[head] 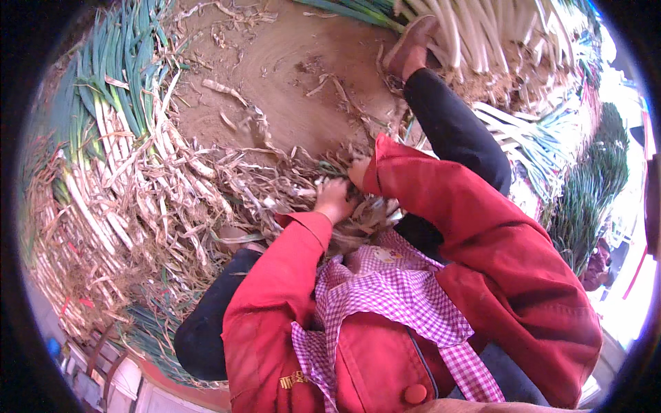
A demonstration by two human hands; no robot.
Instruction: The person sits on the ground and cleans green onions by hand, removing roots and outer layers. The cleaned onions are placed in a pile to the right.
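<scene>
Dry outer leaves and trimmings of green onions (284,199) lie in a heap before my lap, on the bare ground. My left hand (334,200), in a red sleeve, reaches into this heap, its fingers partly hidden by the leaves. Close beside it, to the right and slightly farther out, my right hand (359,171) is also at the heap, blurred and half hidden by its cuff. Whether either hand grips any leaves cannot be told. A large pile of long green onions (116,129) lies to the left, with white stems and green tops.
At the upper right, thick pale-stemmed onions (480,36) lie beside my shoe (410,44). Smaller bunches of green onions (537,142) and dark green leafy stalks (588,186) lie farther right. Scattered dry leaves (224,89) lie on the brown ground (289,77) ahead.
</scene>
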